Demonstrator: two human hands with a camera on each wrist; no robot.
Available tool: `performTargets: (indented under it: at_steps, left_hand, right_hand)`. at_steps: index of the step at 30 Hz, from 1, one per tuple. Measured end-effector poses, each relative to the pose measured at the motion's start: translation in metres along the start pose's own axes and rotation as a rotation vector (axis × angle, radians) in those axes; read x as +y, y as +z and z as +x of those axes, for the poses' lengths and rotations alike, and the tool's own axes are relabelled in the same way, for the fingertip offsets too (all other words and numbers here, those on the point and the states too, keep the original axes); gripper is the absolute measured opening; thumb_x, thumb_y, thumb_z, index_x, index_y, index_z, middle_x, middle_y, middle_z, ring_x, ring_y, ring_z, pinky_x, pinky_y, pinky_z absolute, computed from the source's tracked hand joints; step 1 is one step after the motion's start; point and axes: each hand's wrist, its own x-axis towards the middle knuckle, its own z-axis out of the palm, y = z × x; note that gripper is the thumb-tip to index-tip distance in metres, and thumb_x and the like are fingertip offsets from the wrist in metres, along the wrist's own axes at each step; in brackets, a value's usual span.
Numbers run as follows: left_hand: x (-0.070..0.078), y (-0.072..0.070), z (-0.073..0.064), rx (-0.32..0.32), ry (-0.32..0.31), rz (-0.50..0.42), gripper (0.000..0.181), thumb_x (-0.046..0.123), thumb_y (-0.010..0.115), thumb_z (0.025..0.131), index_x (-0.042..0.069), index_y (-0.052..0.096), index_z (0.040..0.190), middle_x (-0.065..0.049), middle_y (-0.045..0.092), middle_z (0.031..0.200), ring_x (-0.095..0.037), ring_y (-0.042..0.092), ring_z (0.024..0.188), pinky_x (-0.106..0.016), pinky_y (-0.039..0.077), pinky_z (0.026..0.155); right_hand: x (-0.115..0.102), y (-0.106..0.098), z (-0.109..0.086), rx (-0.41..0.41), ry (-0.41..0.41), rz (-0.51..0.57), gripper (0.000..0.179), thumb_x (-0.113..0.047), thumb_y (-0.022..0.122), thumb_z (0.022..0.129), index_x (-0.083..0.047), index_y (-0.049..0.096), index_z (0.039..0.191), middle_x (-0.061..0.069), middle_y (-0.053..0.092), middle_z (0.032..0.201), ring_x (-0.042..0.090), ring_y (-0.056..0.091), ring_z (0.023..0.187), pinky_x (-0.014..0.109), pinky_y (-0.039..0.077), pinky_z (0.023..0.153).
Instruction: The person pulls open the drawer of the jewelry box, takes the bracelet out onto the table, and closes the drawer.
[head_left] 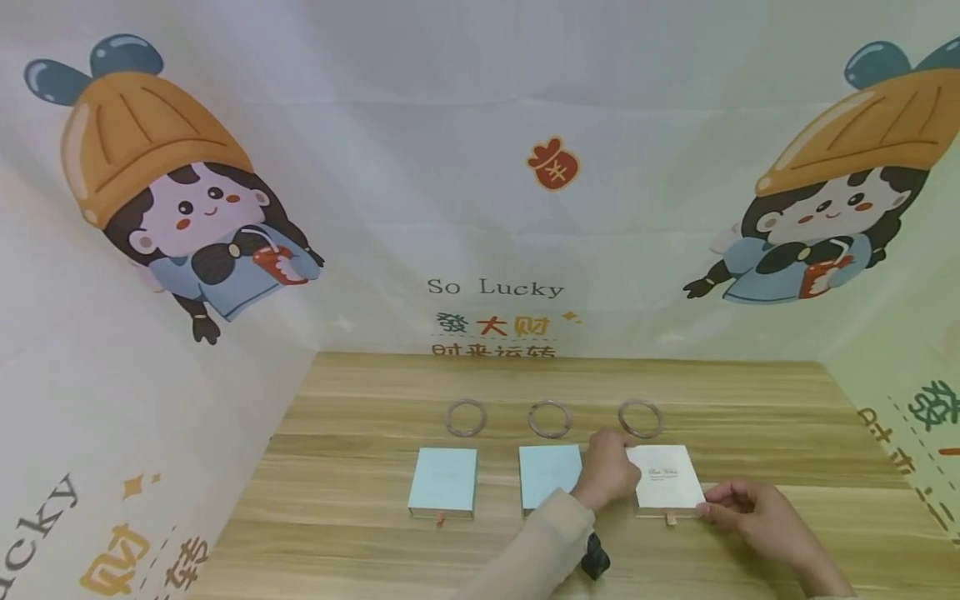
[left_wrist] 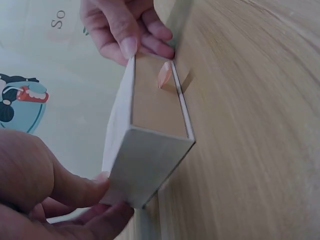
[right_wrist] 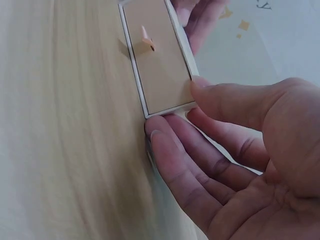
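Note:
A white drawer-style gift box [head_left: 664,475] lies on the wooden table, its printed lid facing up and a pinkish ribbon tab [left_wrist: 164,75] on its front panel. From its left side my left hand [head_left: 611,468] grips the box, thumb and fingers pinching the side wall. At the opposite front corner, my right hand [head_left: 757,518] holds it, with the thumb [right_wrist: 225,100] on the top edge and fingers [right_wrist: 175,160] against the side. The drawer front sits flush in the sleeve; what lies inside is hidden.
Two light blue boxes, one at left [head_left: 443,479] and one in the middle [head_left: 547,471], partly behind my left arm, stand in the same row. Behind the row lie three translucent bangles [head_left: 449,417], [head_left: 532,419], [head_left: 622,418]. Printed cloth walls [head_left: 480,208] border the table.

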Motion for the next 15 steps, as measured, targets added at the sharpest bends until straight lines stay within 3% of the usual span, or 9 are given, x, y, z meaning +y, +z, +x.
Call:
performTargets:
  at_steps: [4,9,11,15]
  left_hand:
    - [0.001,-0.002,-0.001,-0.022,-0.01,0.004,0.052,-0.016,0.063,0.069,0.005,0.076,0.115,-0.009,0.071,0.118,-0.02,0.061,0.105,-0.025,0.052,0.078]
    - [0.0,-0.003,-0.001,-0.058,-0.015,-0.023,0.055,-0.016,0.062,0.07,0.003,0.074,0.119,-0.01,0.069,0.124,-0.021,0.058,0.104,-0.023,0.05,0.068]
    - [-0.002,-0.005,-0.001,-0.085,-0.002,-0.033,0.055,-0.016,0.06,0.072,0.003,0.073,0.122,-0.01,0.067,0.129,-0.02,0.057,0.106,-0.022,0.048,0.068]
    - [-0.009,-0.013,0.0,-0.141,0.048,-0.029,0.054,-0.01,0.061,0.08,0.005,0.068,0.132,-0.01,0.063,0.128,-0.018,0.056,0.094,-0.023,0.046,0.064]
  right_hand:
    - [-0.001,0.005,-0.005,0.005,0.031,0.07,0.032,-0.024,0.076,0.093,0.003,0.07,0.11,0.01,0.077,0.101,0.008,0.07,0.084,0.022,0.055,0.072]
    - [0.001,0.006,-0.005,-0.018,0.02,0.096,0.034,-0.023,0.074,0.094,0.005,0.069,0.112,0.01,0.077,0.101,0.009,0.071,0.086,0.023,0.056,0.073]
    - [0.001,0.005,-0.004,-0.036,0.012,0.078,0.036,-0.024,0.075,0.094,0.005,0.068,0.114,0.01,0.077,0.102,0.009,0.071,0.087,0.023,0.057,0.074]
    - [-0.002,0.0,-0.001,-0.081,-0.029,-0.018,0.04,-0.028,0.073,0.095,0.003,0.068,0.12,0.008,0.075,0.106,0.01,0.068,0.09,0.021,0.055,0.074]
